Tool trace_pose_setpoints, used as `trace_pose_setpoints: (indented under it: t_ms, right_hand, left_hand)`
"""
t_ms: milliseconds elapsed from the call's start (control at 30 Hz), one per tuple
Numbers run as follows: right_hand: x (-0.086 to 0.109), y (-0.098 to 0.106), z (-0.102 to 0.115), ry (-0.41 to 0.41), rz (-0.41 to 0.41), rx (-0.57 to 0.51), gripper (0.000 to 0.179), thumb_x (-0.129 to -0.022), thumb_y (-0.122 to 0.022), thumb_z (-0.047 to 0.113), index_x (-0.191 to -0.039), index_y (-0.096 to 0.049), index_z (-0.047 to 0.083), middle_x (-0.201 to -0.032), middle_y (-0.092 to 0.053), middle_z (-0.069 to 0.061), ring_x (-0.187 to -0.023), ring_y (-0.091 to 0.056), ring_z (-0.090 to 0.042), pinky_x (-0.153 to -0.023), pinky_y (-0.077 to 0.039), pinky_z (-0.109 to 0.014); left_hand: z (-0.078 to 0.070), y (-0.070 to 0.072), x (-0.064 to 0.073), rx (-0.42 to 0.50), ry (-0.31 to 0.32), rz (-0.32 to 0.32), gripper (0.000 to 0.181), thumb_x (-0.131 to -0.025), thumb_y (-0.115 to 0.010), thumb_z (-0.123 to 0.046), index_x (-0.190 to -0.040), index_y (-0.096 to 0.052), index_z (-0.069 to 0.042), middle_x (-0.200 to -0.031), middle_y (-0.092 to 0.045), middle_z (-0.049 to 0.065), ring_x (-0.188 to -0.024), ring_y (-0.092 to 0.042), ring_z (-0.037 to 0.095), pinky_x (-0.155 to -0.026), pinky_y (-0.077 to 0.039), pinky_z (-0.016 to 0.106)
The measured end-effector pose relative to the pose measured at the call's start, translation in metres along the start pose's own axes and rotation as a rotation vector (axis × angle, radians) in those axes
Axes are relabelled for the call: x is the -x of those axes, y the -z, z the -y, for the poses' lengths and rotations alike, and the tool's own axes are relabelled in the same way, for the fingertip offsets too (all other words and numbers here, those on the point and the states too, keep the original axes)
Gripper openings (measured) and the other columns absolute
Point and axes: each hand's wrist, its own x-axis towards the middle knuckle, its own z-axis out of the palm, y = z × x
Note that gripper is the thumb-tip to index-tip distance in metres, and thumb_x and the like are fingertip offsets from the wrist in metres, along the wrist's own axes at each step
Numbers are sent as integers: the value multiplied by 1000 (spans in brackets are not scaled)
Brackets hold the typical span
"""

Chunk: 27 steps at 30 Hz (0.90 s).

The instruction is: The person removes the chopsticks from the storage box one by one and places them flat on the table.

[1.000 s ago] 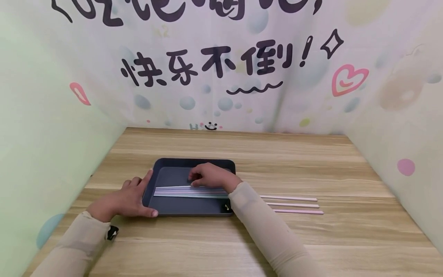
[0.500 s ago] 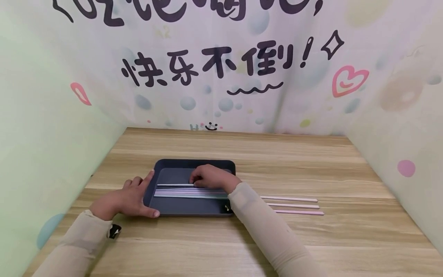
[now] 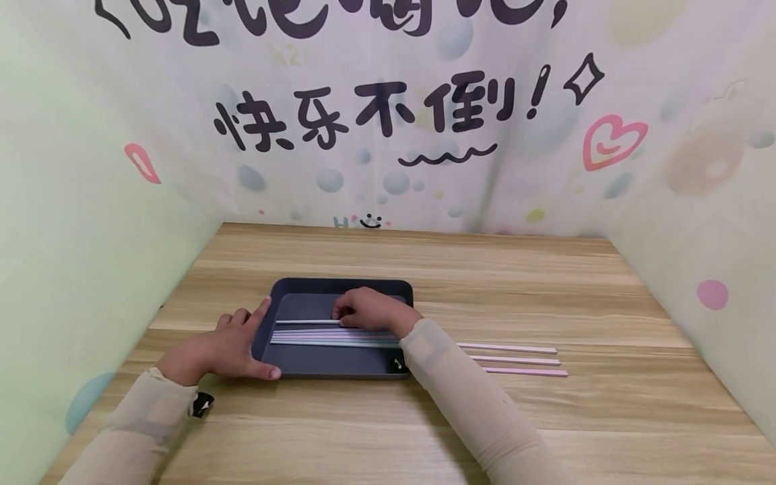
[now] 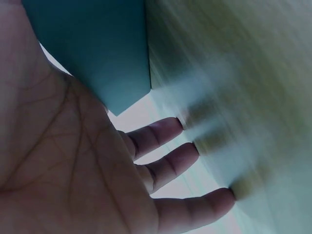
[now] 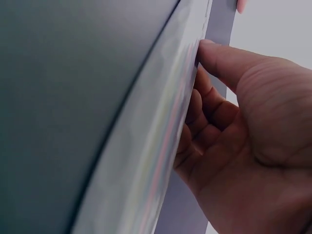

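In the head view a dark grey tray lies on the table. Across its floor runs a bundle of several pale chopsticks, their right ends hidden under the right wrist. My right hand reaches into the tray, and its thumb and fingers pinch a single light chopstick lying apart, on the bundle's far side. The right wrist view shows the curled fingers beside blurred coloured sticks. With thumb and forefinger spread, my left hand rests against the tray's left side. Its other fingers extend loosely above the table.
Right of the tray, three chopsticks lie side by side on the wooden table, partly covered by the right sleeve. A printed cloth wall stands behind the table, with pale walls on both sides.
One chopstick has separated from the bundle and shifted toward the tray's far side, between the right hand's fingers. The left hand stays at the tray's left side.
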Motion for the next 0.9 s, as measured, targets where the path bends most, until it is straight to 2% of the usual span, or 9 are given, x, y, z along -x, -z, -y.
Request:
trace_pose_setpoints:
  t_ms: [167,400,600,900]
  right_hand:
    - [0,0,0,-11,0,-2,6,-97,-66,13,-101,-68,17,-85,-59,5,-76,-52,-9,-72,-43,-23]
    - [-2,0,1,3,2,11,6,-96,-66,10,-99,-68,15,-81,-57,5,-74,-52,-10,-71,-42,-23]
    - [-1,0,2,-4,0,25,6,-97,-64,11,-98,-67,16,-80,-57,5,-74,-52,-10,-71,-42,-23]
    - [1,2,3,-1,-22,4,9,-99,-61,9,-98,-67,17,-79,-57,4,-71,-52,-10,-70,-43,-24]
  left_hand:
    - [-5,4,1,6,1,12,136,-67,-80,-68,-155,-4,2,-132,-34,39,-114,-34,55,-88,-40,66]
    - [-5,3,2,2,21,16,137,-66,-78,-71,-156,-4,1,-133,-34,38,-116,-34,53,-90,-40,65]
    - [-9,5,3,3,19,22,135,-69,-81,-65,-155,-3,2,-132,-33,38,-115,-34,54,-88,-40,66]
    - [-5,2,1,-1,20,8,135,-68,-80,-68,-155,-4,3,-132,-34,38,-115,-34,53,-89,-40,65]
